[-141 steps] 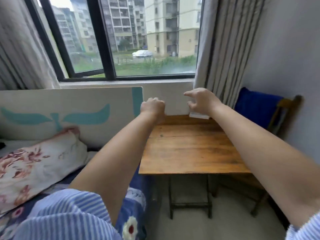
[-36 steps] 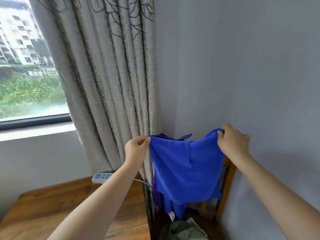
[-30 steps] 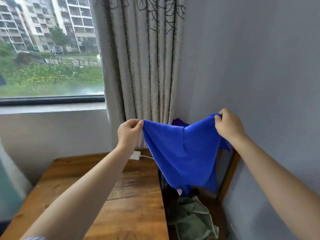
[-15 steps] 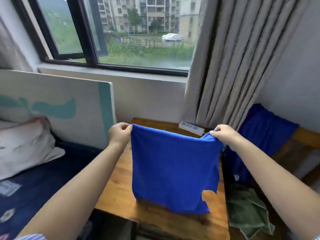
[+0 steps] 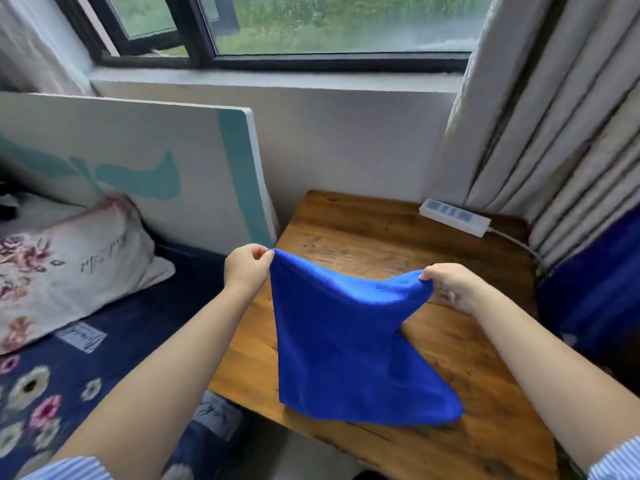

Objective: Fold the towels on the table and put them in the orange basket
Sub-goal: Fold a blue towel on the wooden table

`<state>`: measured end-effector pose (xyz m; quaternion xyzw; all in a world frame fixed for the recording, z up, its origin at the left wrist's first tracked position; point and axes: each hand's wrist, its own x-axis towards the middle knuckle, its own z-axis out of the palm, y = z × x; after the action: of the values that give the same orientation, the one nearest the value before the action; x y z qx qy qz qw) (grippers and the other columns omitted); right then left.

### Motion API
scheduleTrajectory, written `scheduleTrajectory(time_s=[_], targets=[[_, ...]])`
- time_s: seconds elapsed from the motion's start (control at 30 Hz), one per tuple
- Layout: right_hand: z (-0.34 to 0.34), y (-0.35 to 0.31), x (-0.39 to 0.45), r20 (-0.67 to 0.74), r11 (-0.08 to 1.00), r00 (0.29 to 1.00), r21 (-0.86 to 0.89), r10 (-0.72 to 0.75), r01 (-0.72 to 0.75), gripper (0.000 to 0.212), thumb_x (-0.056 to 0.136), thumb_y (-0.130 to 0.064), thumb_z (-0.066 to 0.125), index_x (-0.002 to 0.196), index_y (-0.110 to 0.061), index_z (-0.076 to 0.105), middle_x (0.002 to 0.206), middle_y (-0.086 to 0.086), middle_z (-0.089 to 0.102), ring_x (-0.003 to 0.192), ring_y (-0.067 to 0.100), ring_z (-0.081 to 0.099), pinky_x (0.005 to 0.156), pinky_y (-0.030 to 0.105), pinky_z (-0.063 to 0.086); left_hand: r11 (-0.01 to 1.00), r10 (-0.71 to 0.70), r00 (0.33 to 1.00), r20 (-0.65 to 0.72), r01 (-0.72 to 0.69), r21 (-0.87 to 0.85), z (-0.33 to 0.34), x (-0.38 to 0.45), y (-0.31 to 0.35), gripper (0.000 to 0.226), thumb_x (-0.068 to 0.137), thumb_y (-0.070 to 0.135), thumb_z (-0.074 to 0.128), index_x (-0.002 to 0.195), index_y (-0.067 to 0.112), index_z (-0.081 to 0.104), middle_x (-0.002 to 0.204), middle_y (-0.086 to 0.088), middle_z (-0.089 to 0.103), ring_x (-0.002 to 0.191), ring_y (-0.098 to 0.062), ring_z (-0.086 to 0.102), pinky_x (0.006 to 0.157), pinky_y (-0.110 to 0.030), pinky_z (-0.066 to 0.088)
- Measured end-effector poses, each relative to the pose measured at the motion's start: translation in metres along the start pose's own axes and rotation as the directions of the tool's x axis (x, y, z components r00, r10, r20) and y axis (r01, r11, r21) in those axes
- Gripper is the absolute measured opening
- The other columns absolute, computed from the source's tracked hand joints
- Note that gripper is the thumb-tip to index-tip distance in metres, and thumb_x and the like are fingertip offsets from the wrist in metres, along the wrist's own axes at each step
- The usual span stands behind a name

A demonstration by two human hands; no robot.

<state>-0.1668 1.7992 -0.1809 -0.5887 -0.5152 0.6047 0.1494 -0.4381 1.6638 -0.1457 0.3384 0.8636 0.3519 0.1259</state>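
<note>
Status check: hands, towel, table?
Left hand and right hand each pinch a top corner of the blue towel. Towel hangs over the table. Power strip at far edge.

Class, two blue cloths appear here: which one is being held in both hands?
The blue towel over the wooden table, pinched by left hand and right hand; the other blue cloth lies untouched at right.

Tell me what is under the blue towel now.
The wooden table lies under the blue towel, which the left hand and right hand hold up. The covered part of the tabletop cannot be seen.

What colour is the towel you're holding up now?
Solid bright blue, no pattern; the towel shows clearly in the head view.
</note>
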Motion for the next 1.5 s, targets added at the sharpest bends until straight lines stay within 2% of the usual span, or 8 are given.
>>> scheduleTrajectory(time_s=[0.23,0.4,0.6,0.77,1.0,1.2,1.3,1.5], targets=[[0.029,0.014,0.050,-0.055,0.947,0.999,-0.320,-0.004,-0.013,0.011,0.077,0.004,0.061,0.075,-0.006,0.065,0.067,0.006,0.051,0.060,0.020,0.042,0.048,0.023,0.033,0.984,-0.102,0.983,0.150,0.078,0.160,0.053,0.027,-0.020,0.018,0.089,0.017,0.051,0.076,0.012,0.062,0.067,0.003,0.055,0.074,-0.019,0.051,0.062,-0.022,0.034],[0.049,0.033,0.070,-0.121,0.803,0.993,-0.591,0.005,-0.076,0.042,0.079,-0.004,0.048,0.042,-0.018,0.031,0.047,0.002,0.028,0.062,0.023,0.033,0.050,0.028,0.023,0.947,-0.208,0.946,0.247,0.131,0.293,0.079,0.035,-0.050,0.019,0.090,0.019,0.049,0.079,0.011,0.062,0.079,-0.003,0.060,0.082,-0.022,0.055,0.067,-0.025,0.038],[0.019,0.060,0.077,-0.495,0.968,0.867,-0.189,0.053,-0.167,0.013,0.073,0.003,0.058,0.074,0.001,0.071,0.074,0.026,0.063,0.073,0.025,0.054,0.067,0.027,0.038,0.877,-0.363,0.910,0.201,0.261,0.403,0.077,0.052,-0.085,0.025,0.094,0.015,0.042,0.105,0.000,0.060,0.112,-0.018,0.061,0.103,-0.035,0.056,0.078,-0.033,0.044],[0.019,0.059,0.073,-0.571,0.994,0.815,0.014,0.097,-0.109,0.014,0.077,0.002,0.063,0.090,0.000,0.066,0.088,0.016,0.061,0.072,0.022,0.055,0.069,0.028,0.044,0.858,-0.417,0.884,0.211,0.306,0.412,0.074,0.074,-0.099,0.030,0.095,0.013,0.038,0.115,-0.003,0.054,0.119,-0.022,0.057,0.108,-0.038,0.054,0.084,-0.035,0.045],[0.041,0.037,0.049,-0.520,0.917,0.843,-0.389,-0.137,-0.090,0.022,0.083,0.006,0.047,0.100,0.003,0.061,0.101,0.018,0.062,0.097,0.030,0.056,0.080,0.029,0.041,0.904,-0.396,0.876,0.276,0.319,0.284,0.059,0.096,-0.108,0.029,0.095,0.009,0.037,0.115,-0.003,0.053,0.114,-0.021,0.060,0.106,-0.036,0.055,0.080,-0.035,0.043],[0.054,-0.018,0.040,-0.515,0.823,0.851,-0.525,-0.105,-0.216,0.029,0.080,0.008,0.043,0.096,-0.002,0.064,0.112,0.019,0.062,0.105,0.032,0.056,0.080,0.029,0.044,0.903,-0.413,0.809,0.419,0.424,0.072,0.047,0.113,-0.080,0.021,0.096,0.006,0.035,0.098,-0.003,0.053,0.058,-0.006,0.060,0.056,-0.021,0.053,0.048,-0.022,0.032],[0.064,-0.068,0.045,-0.552,0.863,0.802,-0.497,-0.230,-0.094,0.028,0.080,0.007,0.043,0.098,-0.001,0.063,0.113,0.019,0.061,0.106,0.032,0.055,0.079,0.028,0.042,0.890,-0.362,0.811,0.459,0.447,-0.089,0.040,0.132,-0.029,0.029,0.096,0.004,0.038,0.067,0.006,0.041,0.047,-0.003,0.052,0.038,-0.016,0.050,0.030,-0.014,0.035],[0.060,-0.180,0.057,-0.520,0.783,0.629,-0.571,-0.578,0.248,0.028,0.087,0.001,0.042,0.106,-0.001,0.063,0.114,0.023,0.056,0.104,0.036,0.053,0.085,0.032,0.041,0.785,-0.129,0.933,0.336,0.303,-0.540,0.018,0.164,0.094,0.021,0.095,0.007,0.037,0.077,0.008,0.048,0.062,-0.006,0.049,0.028,-0.007,0.051,0.037,-0.016,0.043]])
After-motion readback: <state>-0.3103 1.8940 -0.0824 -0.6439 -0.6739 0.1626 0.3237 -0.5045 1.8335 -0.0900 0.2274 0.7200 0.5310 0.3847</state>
